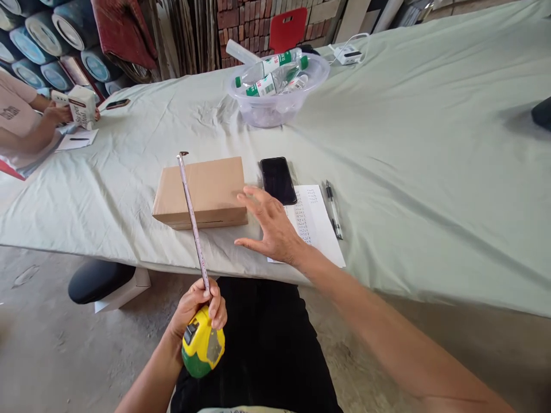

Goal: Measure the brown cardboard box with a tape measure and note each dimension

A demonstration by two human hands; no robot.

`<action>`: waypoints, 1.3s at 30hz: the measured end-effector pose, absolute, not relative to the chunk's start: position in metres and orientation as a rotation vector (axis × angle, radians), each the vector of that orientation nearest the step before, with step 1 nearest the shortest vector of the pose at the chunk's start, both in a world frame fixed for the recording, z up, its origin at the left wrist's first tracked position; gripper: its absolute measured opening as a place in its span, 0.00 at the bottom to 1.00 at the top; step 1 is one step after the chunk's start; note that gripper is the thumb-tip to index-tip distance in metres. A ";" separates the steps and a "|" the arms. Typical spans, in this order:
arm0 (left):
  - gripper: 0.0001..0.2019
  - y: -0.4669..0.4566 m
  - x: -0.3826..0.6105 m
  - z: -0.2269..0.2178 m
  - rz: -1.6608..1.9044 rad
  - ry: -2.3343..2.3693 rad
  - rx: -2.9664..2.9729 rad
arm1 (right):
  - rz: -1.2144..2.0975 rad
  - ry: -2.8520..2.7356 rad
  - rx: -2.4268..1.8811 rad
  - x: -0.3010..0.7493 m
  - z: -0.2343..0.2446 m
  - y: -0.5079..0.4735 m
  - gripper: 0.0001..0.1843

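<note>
My left hand point(191, 310) grips the tape measure point(204, 347), thumb and fingers closed about the blade point(192, 221) where it leaves the case. The case is below the table's near edge, in front of my black trousers point(262, 338); the blade slants up and away across the box point(217, 180), its hooked end past the far side. The box lies flat on the cloth-covered table point(408, 178). My right hand point(273, 223) holds nothing, fingers spread, by the box's right end; whether a fingertip touches it I cannot tell. Just beyond that hand lies the phone point(279, 179), overlapping the written sheet point(321, 232), with a pen point(334, 211) along the sheet's right edge.
</note>
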State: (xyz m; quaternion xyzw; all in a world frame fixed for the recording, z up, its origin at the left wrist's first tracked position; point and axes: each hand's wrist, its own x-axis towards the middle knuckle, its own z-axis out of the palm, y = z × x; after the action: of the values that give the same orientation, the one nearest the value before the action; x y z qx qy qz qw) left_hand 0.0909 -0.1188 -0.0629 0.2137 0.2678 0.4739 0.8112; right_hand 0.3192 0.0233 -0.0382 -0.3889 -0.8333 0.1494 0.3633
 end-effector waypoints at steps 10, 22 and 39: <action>0.07 -0.115 0.103 -0.038 0.964 0.856 0.487 | 1.122 -1.649 -1.113 0.307 -0.016 0.115 0.65; 0.09 -0.113 0.105 -0.020 0.985 1.079 0.474 | 1.067 -1.659 -1.091 0.290 -0.021 0.093 0.67; 0.18 -0.140 0.098 0.009 0.907 1.303 0.514 | 0.859 -1.819 -1.076 0.290 -0.007 0.051 0.69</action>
State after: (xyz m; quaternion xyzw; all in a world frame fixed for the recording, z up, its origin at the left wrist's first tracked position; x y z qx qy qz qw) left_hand 0.0984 -0.1397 0.0093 0.2282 0.5784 0.4027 0.6717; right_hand 0.2902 0.0512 -0.0070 -0.4286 -0.7246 0.3423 0.4171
